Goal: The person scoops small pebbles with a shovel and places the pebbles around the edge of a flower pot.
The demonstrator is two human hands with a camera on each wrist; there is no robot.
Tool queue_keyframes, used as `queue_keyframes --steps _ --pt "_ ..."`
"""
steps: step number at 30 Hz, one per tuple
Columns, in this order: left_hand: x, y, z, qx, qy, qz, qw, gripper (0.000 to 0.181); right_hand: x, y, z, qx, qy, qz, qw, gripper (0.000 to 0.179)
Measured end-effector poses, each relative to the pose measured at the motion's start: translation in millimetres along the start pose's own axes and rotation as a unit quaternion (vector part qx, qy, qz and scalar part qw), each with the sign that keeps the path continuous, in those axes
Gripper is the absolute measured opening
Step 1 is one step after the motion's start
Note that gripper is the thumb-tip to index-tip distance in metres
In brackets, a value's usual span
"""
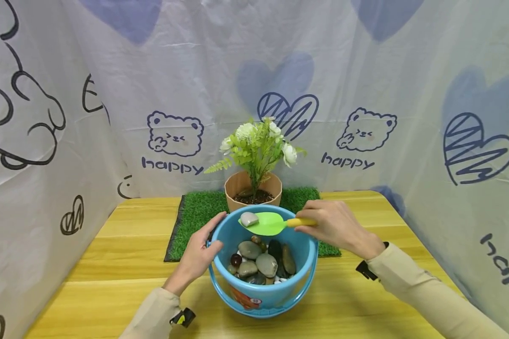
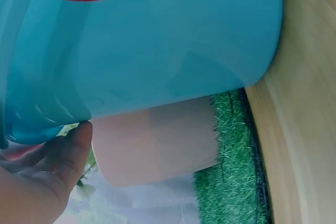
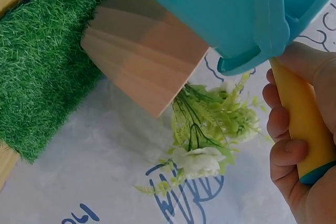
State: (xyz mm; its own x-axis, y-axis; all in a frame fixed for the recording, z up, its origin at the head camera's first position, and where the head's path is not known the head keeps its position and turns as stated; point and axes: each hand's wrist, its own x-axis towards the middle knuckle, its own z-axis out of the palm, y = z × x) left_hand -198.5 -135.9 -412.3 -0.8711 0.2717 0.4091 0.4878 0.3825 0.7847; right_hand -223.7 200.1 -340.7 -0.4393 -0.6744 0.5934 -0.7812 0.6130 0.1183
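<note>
A light blue bucket (image 1: 260,293) with a hanging handle stands on the table, with several stones (image 1: 266,265) of different sizes and colours inside. At its left side, my left hand (image 1: 198,252) holds the rim, and the left wrist view shows fingertips (image 2: 79,135) against the outer wall. My right hand (image 1: 332,225) grips the yellow handle of a small shovel (image 1: 271,224) with a green blade. One pale grey stone (image 1: 249,219) lies on the blade, above the bucket's opening. The right wrist view shows fingers curled round the yellow handle (image 3: 300,119); the blade is hidden there.
Directly behind the bucket is a terracotta-coloured pot (image 1: 232,187) with soil and a white-flowered plant (image 1: 254,150). The pot stands on a green artificial-grass mat (image 1: 199,212). Around the wooden table (image 1: 127,249) hang white printed curtains (image 1: 220,94).
</note>
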Motion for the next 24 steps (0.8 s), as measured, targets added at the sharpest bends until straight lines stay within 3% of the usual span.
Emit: queue_keyframes --steps 9,18,24 --pt "2.6 2.7 1.5 0.081 -0.007 0.079 0.9936 0.065 4.6 6.1 -6.7 0.0 0.012 0.004 0.9999 0.024" --pt "2.6 0.9 4.5 0.093 0.004 0.109 0.9896 0.064 10.2 18.5 -10.8 -0.009 0.023 0.022 0.9995 0.023" --pt "2.3 -0.9 5.4 0.095 0.011 0.115 0.9888 0.063 21.2 26.5 -6.7 -0.024 0.007 0.042 0.9988 0.022"
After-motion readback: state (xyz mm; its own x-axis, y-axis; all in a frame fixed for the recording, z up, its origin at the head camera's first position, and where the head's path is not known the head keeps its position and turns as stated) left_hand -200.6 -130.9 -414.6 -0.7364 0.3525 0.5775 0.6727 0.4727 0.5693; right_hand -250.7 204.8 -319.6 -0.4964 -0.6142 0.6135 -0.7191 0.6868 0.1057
